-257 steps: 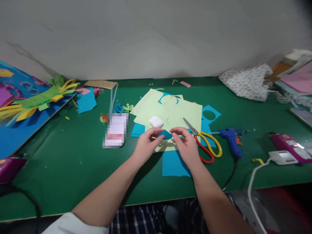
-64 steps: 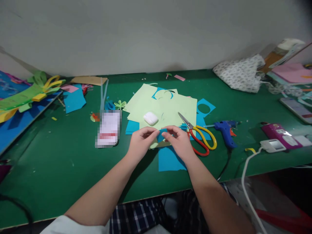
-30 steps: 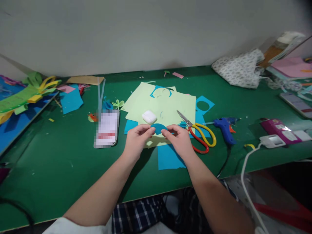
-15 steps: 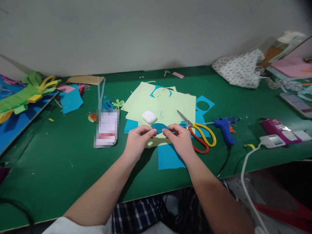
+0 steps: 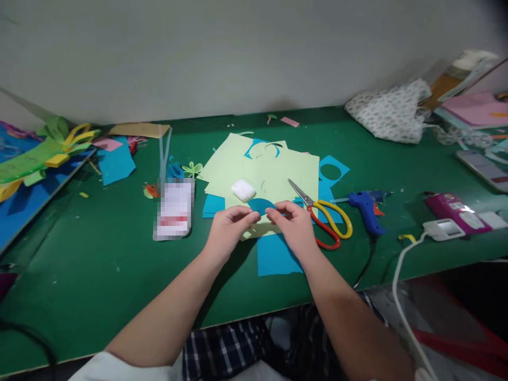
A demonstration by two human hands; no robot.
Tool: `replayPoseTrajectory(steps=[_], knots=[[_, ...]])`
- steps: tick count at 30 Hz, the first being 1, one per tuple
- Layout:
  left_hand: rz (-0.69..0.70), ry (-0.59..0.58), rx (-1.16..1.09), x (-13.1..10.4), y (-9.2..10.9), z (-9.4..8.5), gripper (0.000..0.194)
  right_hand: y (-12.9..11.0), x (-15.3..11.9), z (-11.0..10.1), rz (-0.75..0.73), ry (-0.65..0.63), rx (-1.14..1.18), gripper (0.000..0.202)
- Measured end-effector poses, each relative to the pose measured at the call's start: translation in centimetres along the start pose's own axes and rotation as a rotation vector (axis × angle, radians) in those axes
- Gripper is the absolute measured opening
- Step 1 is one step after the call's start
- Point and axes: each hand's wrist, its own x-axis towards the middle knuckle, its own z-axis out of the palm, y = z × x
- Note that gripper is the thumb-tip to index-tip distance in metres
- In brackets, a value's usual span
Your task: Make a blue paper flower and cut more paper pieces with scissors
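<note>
A small blue paper piece with a rounded upper edge (image 5: 262, 206) is pinched between my two hands above the table. My left hand (image 5: 230, 225) grips its left side with thumb and fingers, and my right hand (image 5: 291, 219) grips its right side. The lower part is hidden by my fingertips. Beneath lie pale green paper sheets (image 5: 265, 169), with a white rounded case (image 5: 243, 190) on them just beyond my left hand. Scissors with red and yellow handles (image 5: 323, 217) rest beside my right hand. A blue sheet (image 5: 278, 256) lies below the hands.
To the right are a blue glue gun (image 5: 367, 209), a purple device (image 5: 456, 211) and a white cable (image 5: 400, 270). A phone (image 5: 174, 209) lies left. Blue paper with a round hole (image 5: 333, 170) and a patterned pouch (image 5: 391, 111) are farther back.
The blue paper piece has tilted and now shows a more pointed, fan-like outline. My left hand has shifted slightly right, nearer my right hand. Other things have stayed put.
</note>
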Motion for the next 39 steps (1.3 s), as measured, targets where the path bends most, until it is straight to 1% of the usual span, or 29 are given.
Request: replayPoseTrajectory(steps=[4,9,13,18,29,32,35,39], knots=[[-0.023,-0.036,-0.017,-0.04,0.09,0.09,0.019,0.04,0.04,-0.04,0.011,0.011,0.009,0.024],[0.002,-0.01,0.025,0.03,-0.15,0.04,0.016,0.16,0.07,0.03,0.024,-0.002,0.023,0.024],[0.042,-0.007,0.014,0.09,-0.25,0.0,0.015,0.16,0.06,0.04,0.015,-0.009,0.013,0.024],[0.024,0.006,0.003,0.22,-0.36,-0.04,0.017,0.14,0.0,-0.02,0.009,-0.015,-0.018,0.025],[0.044,0.012,-0.044,0.38,-0.52,-0.18,0.022,0.27,0.17,-0.07,0.009,-0.044,-0.076,0.025],[0.065,0.03,-0.056,0.5,-0.65,-0.31,0.023,0.33,0.2,-0.1,0.009,-0.05,-0.082,0.025],[0.086,0.043,-0.05,0.57,-0.72,-0.43,0.022,0.32,0.22,-0.09,0.04,-0.06,-0.028,0.026],[0.096,0.052,-0.096,0.67,-0.69,-0.47,0.02,0.19,0.27,-0.07,0.115,-0.093,0.167,0.03]])
